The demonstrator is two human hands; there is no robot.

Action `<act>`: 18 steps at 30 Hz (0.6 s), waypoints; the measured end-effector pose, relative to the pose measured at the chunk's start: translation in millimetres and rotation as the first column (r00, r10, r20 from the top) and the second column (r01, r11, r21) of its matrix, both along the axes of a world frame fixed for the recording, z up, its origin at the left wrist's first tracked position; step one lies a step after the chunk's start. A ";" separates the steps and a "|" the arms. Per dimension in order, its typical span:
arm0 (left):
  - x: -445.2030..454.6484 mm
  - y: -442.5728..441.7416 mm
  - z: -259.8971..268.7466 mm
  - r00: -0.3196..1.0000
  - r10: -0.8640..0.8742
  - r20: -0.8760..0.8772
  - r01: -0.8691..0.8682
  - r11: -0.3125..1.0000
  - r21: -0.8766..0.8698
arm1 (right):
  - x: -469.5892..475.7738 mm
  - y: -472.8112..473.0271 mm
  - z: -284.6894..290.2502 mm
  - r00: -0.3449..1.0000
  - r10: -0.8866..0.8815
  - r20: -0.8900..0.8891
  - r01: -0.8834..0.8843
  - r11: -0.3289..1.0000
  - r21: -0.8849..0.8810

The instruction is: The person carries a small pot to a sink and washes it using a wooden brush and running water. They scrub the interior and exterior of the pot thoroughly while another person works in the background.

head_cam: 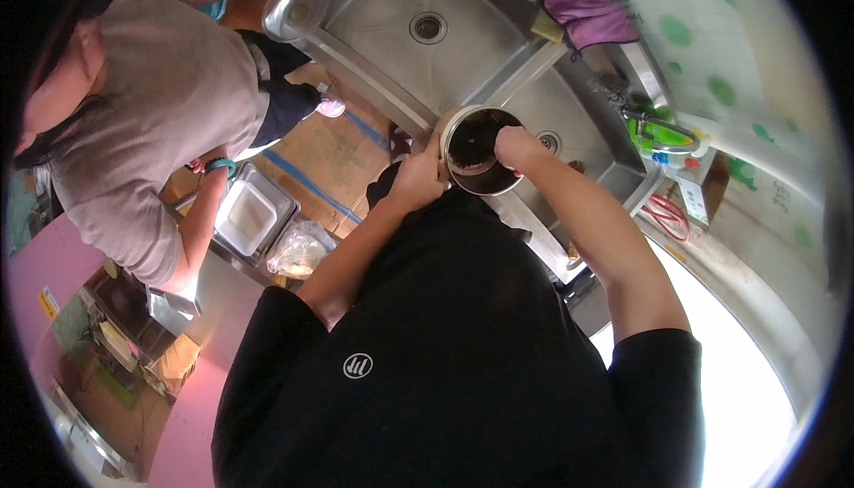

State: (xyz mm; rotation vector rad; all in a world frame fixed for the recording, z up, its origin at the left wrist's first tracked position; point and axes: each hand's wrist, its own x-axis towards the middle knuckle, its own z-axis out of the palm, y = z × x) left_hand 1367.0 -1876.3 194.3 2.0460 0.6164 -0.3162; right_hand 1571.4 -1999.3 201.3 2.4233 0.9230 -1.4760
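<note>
A round metal pot [482, 188] is tilted over the front edge of the sink, its mouth facing up toward me. Dark residue coats much of its inside. My left hand [420, 178] grips the pot's left side near the rim. Over the opposite rim reaches my right hand [519, 149], curled, with its fingers in the mouth of the pot. Whether those fingers hold anything is hidden.
The stainless steel double sink [393, 54] has a purple cloth [594, 19] and a sponge [547, 27] on its rim. A green bottle [657, 136] stands at right. Another person [160, 87] stands close on the left, beside white plastic trays [247, 218] and a plastic bag [300, 248].
</note>
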 end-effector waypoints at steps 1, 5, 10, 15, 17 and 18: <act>-1.9 -1.4 -4.2 1.000 0.000 -0.005 0.000 1.000 0.002 | -0.8 -2.3 -4.6 1.000 0.007 0.021 -0.007 1.000 0.012; 0.8 0.4 2.5 1.000 0.000 0.011 0.000 1.000 -0.023 | -2.2 -19.3 -18.7 0.997 0.071 0.021 -0.073 0.992 0.099; -4.7 -1.2 -14.5 0.999 0.038 0.035 -0.039 0.999 0.006 | -17.4 -8.1 7.4 0.895 -0.415 -0.165 0.407 0.910 -0.084; 1.9 3.1 7.7 0.999 -0.019 -0.036 0.017 0.999 -0.047 | -52.0 -15.0 9.3 0.392 -0.878 -0.273 0.887 0.440 -0.139; 1.8 2.5 7.3 0.999 -0.041 -0.028 0.039 0.998 -0.049 | -56.6 -20.5 -0.6 0.231 -0.915 -0.331 0.939 0.299 -0.170; 2.8 2.1 8.1 0.998 -0.050 -0.040 0.048 0.998 -0.047 | -57.6 -21.3 -3.3 0.199 -0.927 -0.317 0.945 0.267 -0.187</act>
